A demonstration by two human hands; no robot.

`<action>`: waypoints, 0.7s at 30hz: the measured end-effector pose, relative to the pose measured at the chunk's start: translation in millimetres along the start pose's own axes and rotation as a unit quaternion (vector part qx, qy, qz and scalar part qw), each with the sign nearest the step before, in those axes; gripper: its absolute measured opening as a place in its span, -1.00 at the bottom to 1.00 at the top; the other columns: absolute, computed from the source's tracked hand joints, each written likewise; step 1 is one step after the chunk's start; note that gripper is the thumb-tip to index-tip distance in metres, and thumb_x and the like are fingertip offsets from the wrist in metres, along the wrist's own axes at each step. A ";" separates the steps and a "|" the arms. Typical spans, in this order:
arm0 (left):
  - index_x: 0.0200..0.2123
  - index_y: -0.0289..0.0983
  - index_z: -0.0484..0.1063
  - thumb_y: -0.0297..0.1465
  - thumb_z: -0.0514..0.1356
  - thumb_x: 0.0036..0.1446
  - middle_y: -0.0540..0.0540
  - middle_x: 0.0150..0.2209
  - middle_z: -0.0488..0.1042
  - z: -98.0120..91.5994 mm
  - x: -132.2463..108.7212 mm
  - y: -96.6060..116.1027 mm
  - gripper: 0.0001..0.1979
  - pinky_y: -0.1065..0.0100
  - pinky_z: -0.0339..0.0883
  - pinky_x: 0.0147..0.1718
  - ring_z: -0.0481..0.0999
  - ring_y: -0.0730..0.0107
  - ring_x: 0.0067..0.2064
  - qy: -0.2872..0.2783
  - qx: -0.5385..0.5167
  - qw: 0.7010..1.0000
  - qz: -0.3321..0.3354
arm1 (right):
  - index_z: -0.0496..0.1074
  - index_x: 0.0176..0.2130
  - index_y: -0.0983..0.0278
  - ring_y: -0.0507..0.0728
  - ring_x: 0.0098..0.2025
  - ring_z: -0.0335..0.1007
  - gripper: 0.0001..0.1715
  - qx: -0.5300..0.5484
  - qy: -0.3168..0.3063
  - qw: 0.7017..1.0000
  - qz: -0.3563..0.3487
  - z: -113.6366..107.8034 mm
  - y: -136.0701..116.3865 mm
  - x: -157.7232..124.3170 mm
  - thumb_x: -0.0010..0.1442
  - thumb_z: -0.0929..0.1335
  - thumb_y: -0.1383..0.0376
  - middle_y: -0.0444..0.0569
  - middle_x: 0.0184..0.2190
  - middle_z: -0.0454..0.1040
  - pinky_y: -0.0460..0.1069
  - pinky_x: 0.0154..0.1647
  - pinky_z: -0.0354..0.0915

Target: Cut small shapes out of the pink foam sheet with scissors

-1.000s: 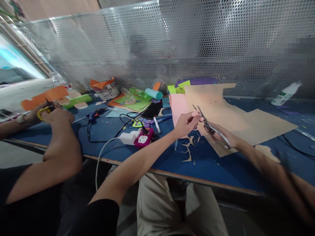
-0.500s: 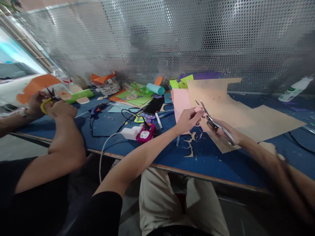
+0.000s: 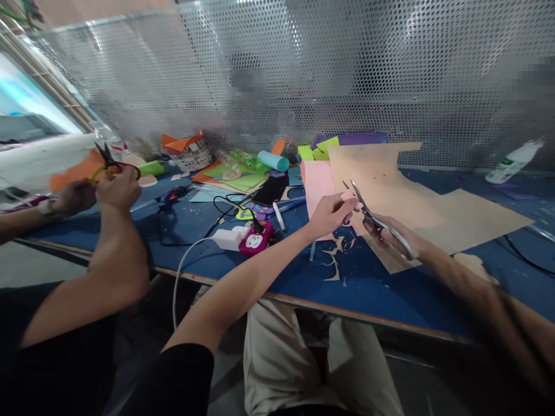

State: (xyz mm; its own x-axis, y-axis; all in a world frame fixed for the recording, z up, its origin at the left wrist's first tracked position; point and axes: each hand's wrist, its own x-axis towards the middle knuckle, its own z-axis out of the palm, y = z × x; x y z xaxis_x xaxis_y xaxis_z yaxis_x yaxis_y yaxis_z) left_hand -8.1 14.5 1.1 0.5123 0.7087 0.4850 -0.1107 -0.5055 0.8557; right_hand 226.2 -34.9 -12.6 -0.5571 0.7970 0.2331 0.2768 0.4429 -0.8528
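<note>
Scissors [image 3: 363, 207] in right hand [image 3: 392, 238] touch pink scrap [image 3: 349, 197].

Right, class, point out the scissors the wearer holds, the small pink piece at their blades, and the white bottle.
scissors [image 3: 363, 205]: head view, on the blades near the pivot.
pink piece [image 3: 347, 197]: head view, on its exposed face.
white bottle [image 3: 511, 162]: head view, on its body.

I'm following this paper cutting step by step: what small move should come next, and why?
Probably close the scissors for a short snip: the right hand holds them with blades parted at the small pink paper piece, which the left hand pinches above the blue table.
</note>
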 end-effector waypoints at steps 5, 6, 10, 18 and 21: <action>-0.24 -0.32 0.52 0.05 0.18 0.42 0.07 -0.61 0.35 -1.4 -1.0 3.2 -0.48 0.42 0.26 -0.49 0.31 0.55 -0.58 0.001 0.004 1.000 -0.003 | 0.36 -0.37 0.20 0.02 -0.64 0.19 -0.31 0.013 0.028 0.999 0.020 1.2 -2.1 -1.0 0.07 0.28 -0.35 -0.18 -0.58 0.29 -0.08 -0.64 0.15; -0.25 -0.32 0.51 0.05 0.18 0.42 0.08 -0.61 0.35 -1.6 -1.0 2.9 -0.49 0.41 0.26 -0.49 0.31 0.55 -0.58 -0.001 -0.001 1.000 -0.004 | 0.37 -0.39 0.21 0.01 -0.65 0.19 -0.31 0.012 0.040 0.999 0.021 1.9 -2.6 -0.5 0.04 0.30 -0.35 -0.18 -0.59 0.29 -0.08 -0.64 0.15; -0.37 -0.26 0.39 0.03 0.13 0.44 0.09 -0.63 0.29 -1.2 -1.6 1.1 -0.50 0.38 0.31 -0.42 0.31 0.53 -0.58 -0.013 -0.023 1.000 -0.013 | 0.39 -0.41 0.22 -0.01 -0.66 0.21 -0.41 0.015 0.126 0.992 0.020 6.3 -5.8 4.8 0.06 0.39 -0.24 -0.21 -0.62 0.29 -0.09 -0.64 0.17; -0.42 -0.21 0.23 -0.07 -0.01 0.53 0.10 -0.60 0.23 -3.0 -2.8 1.8 -0.52 0.35 0.25 -0.39 0.30 0.50 -0.55 -0.084 0.028 0.996 -0.011 | 0.46 -0.31 0.21 -0.07 -0.74 0.23 -0.63 0.174 0.327 0.928 0.045 14.5 0.9 19.6 0.01 0.56 0.06 -0.18 -0.55 0.48 -0.13 -0.72 0.15; -0.45 -0.21 0.20 -0.09 -0.03 0.52 0.08 -0.56 0.22 -5.7 -0.6 -0.7 -0.52 0.34 0.15 -0.41 0.25 0.49 -0.52 -0.114 0.127 0.985 -0.001 | 0.46 -0.27 0.21 -0.12 -0.77 0.14 -0.63 0.220 0.368 0.902 0.049 22.1 -1.8 22.6 -0.01 0.57 0.14 -0.15 -0.49 0.56 -0.14 -0.76 0.10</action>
State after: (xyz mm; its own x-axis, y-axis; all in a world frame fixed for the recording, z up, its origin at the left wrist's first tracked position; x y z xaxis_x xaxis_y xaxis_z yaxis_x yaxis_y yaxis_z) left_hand -13.2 17.3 1.2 0.6941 0.5956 0.4044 0.0932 -0.6313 0.7699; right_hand 195.9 -26.8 -16.1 0.1690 0.9518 0.2558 -0.1318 0.2791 -0.9512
